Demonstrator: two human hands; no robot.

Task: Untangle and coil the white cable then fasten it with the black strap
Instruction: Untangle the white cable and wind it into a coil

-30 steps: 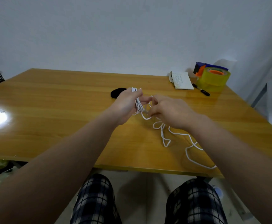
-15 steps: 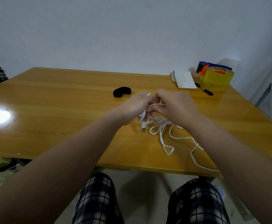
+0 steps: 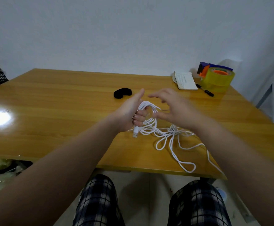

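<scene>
Head view.

- Left hand: fingers curled round several coiled turns of the white cable, thumb raised. A USB plug hangs just below the fist.
- Right hand: just beside the coil, fingers spread and relaxed, blurred.
- Remaining cable: loose loops on the desk, trailing toward its near right edge.
- Black strap: lying apart, beyond the left hand.
- Far right corner: notebook, marker, tape dispenser.

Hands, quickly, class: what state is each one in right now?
Left hand: grips loops of the thin white cable.
Right hand: open, fingers spread beside the coil.
</scene>
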